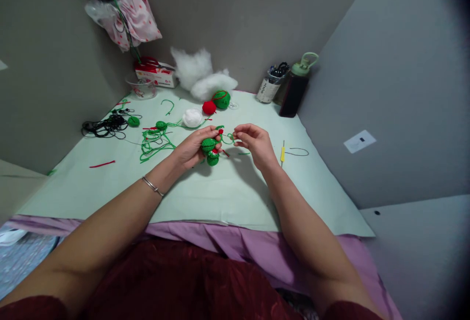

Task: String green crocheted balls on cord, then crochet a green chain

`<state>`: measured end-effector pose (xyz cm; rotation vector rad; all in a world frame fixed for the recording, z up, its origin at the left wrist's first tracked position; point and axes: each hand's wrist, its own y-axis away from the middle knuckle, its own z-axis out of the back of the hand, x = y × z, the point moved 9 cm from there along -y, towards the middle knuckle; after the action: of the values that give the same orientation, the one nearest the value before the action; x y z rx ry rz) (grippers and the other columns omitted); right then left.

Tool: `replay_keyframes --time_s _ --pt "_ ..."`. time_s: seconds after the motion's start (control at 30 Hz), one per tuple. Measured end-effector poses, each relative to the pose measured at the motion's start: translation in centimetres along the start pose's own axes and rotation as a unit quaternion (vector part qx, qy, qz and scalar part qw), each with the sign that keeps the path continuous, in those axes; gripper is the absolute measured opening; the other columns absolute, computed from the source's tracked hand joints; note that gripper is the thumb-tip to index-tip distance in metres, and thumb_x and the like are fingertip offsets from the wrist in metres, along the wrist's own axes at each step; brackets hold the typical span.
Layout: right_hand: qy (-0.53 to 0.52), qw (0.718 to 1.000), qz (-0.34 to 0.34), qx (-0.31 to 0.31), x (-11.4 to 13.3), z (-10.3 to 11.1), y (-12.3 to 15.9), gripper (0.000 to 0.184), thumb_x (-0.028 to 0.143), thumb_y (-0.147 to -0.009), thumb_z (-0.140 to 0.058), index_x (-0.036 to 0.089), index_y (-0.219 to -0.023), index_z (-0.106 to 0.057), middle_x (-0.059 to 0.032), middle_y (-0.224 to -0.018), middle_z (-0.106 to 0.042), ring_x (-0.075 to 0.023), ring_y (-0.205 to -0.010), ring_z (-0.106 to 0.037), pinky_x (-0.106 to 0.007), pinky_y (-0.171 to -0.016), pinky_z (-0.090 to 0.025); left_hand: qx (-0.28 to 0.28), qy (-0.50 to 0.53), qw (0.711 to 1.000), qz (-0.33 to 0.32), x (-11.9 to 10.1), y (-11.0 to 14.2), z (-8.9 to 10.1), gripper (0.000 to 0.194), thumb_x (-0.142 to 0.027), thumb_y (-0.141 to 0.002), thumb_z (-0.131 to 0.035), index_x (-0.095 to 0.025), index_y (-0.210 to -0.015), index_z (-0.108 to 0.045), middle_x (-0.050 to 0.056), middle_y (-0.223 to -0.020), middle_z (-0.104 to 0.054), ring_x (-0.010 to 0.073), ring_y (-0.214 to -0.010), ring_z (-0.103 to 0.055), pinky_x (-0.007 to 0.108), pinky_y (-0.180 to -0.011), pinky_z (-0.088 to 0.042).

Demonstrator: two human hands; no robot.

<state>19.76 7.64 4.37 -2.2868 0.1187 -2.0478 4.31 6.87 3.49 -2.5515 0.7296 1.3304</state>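
My left hand (196,146) is closed around a small green, red and white crochet piece (208,145) with rounded green parts hanging below the fingers. To its right, my right hand (252,142) has thumb and fingers pinched together on a thin green yarn strand (228,137), which runs across to the crochet piece. Whether a needle is also in that pinch is too small to tell. Further right on the table lies a yellow-handled crochet hook (282,154), beside a dark thread loop (299,152).
Behind my hands are white yarn (192,118), red yarn (209,108), green yarn (222,99) and white stuffing (211,85). Tangled green yarn (156,147) and a black cable (106,125) lie left. A bottle (293,89) and pen cup (269,88) stand at the back right wall.
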Motion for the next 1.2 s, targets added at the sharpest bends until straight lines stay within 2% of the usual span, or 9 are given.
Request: replay_keyframes --time_s 0.1,0.2,0.33,0.57,0.73,0.8,0.87,0.97,1.2 --pt "0.037 0.997 0.026 -0.066 0.6 1.4 -0.1 0.018 0.028 -0.073 -0.072 0.02 -0.088 -0.071 0.0012 -0.077 -0.068 -0.0104 -0.064 -0.06 -0.022 -0.055 -0.047 -0.006 0.004 1.0 0.0 0.0 0.0 0.0 0.014 -0.013 -0.087 -0.071 -0.015 -0.084 -0.057 -0.002 -0.075 -0.06 0.0091 -0.061 -0.061 0.022 -0.061 -0.055" --pt "0.089 0.993 0.06 -0.047 1.4 0.7 0.1 0.016 0.033 -0.079 -0.071 0.019 -0.087 -0.071 0.0025 -0.07 -0.063 -0.0075 -0.052 -0.048 -0.023 -0.048 -0.037 -0.006 0.011 1.0 -0.008 0.0 0.0 0.0 0.012 -0.014 -0.088 -0.07 -0.015 -0.086 -0.058 -0.002 -0.075 -0.06 0.0094 -0.062 -0.061 0.023 -0.062 -0.056" --pt "0.138 0.987 0.082 0.03 1.4 -1.5 0.6 0.016 0.033 -0.076 -0.074 0.019 -0.083 -0.073 0.0008 -0.071 -0.065 -0.0103 -0.059 -0.054 -0.025 -0.054 -0.044 -0.002 0.008 1.0 -0.008 0.1 -0.1 0.2 0.011 -0.014 -0.088 -0.071 -0.014 -0.088 -0.059 -0.001 -0.076 -0.06 0.0094 -0.062 -0.062 0.023 -0.063 -0.057" --pt "0.132 0.987 0.076 0.051 0.5 -2.5 0.8 0.012 0.029 -0.076 -0.071 0.019 -0.083 -0.069 0.0012 -0.07 -0.066 -0.0124 -0.061 -0.06 -0.028 -0.061 -0.051 0.005 -0.036 0.999 -0.007 0.5 -0.1 -0.1 0.01 -0.015 -0.089 -0.068 -0.014 -0.089 -0.058 -0.001 -0.073 -0.063 0.0108 -0.059 -0.066 0.022 -0.06 -0.055" --pt "0.156 0.981 0.101 0.055 1.3 -2.9 1.4 0.008 0.026 -0.083 -0.065 0.022 -0.087 -0.059 0.0029 -0.071 -0.064 -0.0138 -0.062 -0.062 -0.028 -0.061 -0.051 -0.042 -0.079 0.996 -0.005 0.9 -0.1 0.3 0.008 -0.013 -0.089 -0.065 -0.015 -0.09 -0.057 -0.002 -0.07 -0.063 0.011 -0.055 -0.066 0.019 -0.054 -0.051" --pt "0.242 0.959 0.145 0.031 2.3 -2.7 1.8 0.003 0.024 -0.088 -0.062 0.022 -0.089 -0.06 0.0011 -0.077 -0.066 -0.0134 -0.063 -0.061 -0.028 -0.063 -0.049 -0.059 -0.086 0.995 -0.007 0.9 -0.1 0.6 0.009 -0.013 -0.088 -0.065 -0.015 -0.089 -0.056 -0.002 -0.07 -0.062 0.0107 -0.056 -0.066 0.019 -0.055 -0.051" --pt "0.344 0.914 0.215 0.007 3.6 -2.8 2.6 0.004 0.024 -0.093 -0.061 0.022 -0.092 -0.065 -0.0015 -0.087 -0.068 -0.0126 -0.065 -0.059 -0.028 -0.066 -0.046 -0.069 -0.096 0.993 -0.01 1.0 -0.1 0.9 0.01 -0.014 -0.088 -0.065 -0.015 -0.088 -0.055 -0.002 -0.071 -0.063 0.0107 -0.056 -0.066 0.02 -0.055 -0.051" --pt "0.449 0.846 0.286 0.02 4.3 -4.1 3.6 0.011 0.025 -0.098 -0.059 0.022 -0.098 -0.07 -0.0043 -0.094 -0.067 -0.0135 -0.071 -0.057 -0.028 -0.066 -0.043 -0.068 -0.126 0.989 -0.023 1.2 -0.1 0.9 0.009 -0.016 -0.087 -0.064 -0.015 -0.09 -0.055 -0.001 -0.072 -0.064 0.0109 -0.054 -0.065 0.021 -0.054 -0.05" --pt "0.54 0.757 0.368 0.009 4.5 -5.6 4.8 0.016 0.019 -0.098 -0.055 0.02 -0.088 -0.068 -0.0065 -0.093 -0.064 -0.0171 -0.081 -0.057 -0.029 -0.064 -0.039 -0.049 -0.222 0.972 -0.058 1.5 -0.3 0.5 0.019 -0.029 -0.086 -0.072 -0.018 -0.087 -0.056 -0.003 -0.065 -0.064 0.0112 -0.053 -0.064 0.019 -0.052 -0.048"
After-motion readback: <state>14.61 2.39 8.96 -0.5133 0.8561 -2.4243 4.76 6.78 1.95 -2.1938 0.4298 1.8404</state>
